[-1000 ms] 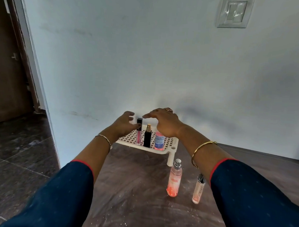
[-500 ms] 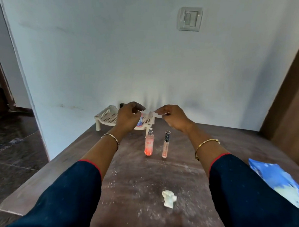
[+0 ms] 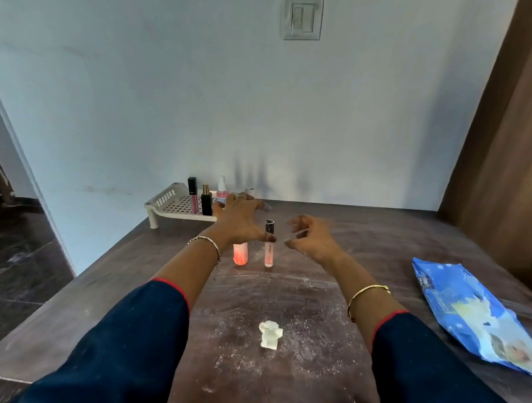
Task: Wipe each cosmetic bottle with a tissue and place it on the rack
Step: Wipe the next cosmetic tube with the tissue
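Observation:
A white perforated rack [image 3: 170,204] stands at the table's far left by the wall. On it are a pink lip gloss tube with a black cap [image 3: 193,195], a small black bottle [image 3: 206,200] and a pink spray bottle [image 3: 222,190]. My left hand [image 3: 239,220] hovers with spread fingers over an orange spray bottle [image 3: 240,253], hiding its top; its thumb is next to a slim pink tube with a black cap [image 3: 269,247]. My right hand [image 3: 312,238] hangs empty to the right of that tube, fingers loosely curled and blurred. A crumpled white tissue [image 3: 270,334] lies on the table in front of me.
A blue wipes packet [image 3: 473,314] lies at the right of the dark wooden table [image 3: 312,371]. White dust speckles the tabletop. A wooden panel [image 3: 511,136] rises at the right, the wall with a switch plate [image 3: 302,17] stands behind, and the table's left edge drops to a tiled floor.
Both hands have drawn back from the rack and now hover by the two bottles on the table. My view has pulled back and right.

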Available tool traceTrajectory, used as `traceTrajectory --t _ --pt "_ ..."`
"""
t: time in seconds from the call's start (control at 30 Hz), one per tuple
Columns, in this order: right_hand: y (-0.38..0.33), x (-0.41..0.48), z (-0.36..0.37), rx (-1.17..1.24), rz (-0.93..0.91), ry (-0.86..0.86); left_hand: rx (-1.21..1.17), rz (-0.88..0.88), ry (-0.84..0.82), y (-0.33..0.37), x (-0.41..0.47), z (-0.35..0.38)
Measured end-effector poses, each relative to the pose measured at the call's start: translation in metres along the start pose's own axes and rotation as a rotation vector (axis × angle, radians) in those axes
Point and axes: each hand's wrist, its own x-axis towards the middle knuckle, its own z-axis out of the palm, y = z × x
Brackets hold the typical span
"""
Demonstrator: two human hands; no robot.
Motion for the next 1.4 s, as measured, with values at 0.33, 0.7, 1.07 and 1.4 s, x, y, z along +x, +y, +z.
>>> traceTrajectory --t 0.33,0.7,1.07,1.4 --pt "0.017 0.004 0.010 0.032 -0.015 -0.033 -0.144 0.104 -0.127 -0.017 0.025 -0.013" --pt "0.013 0.002 0.015 0.171 0.021 -0.013 -0.082 0.126 -0.092 -0.014 0.033 -0.004" --pt "-0.002 -0.040 0.005 0.138 -0.037 -0.070 -0.020 0.179 -0.055 0.001 -0.002 -0.034" --pt "0.009 -0.117 0.017 -0.179 -0.148 -0.365 -0.165 0.150 -0.101 -0.026 -0.071 -0.037"
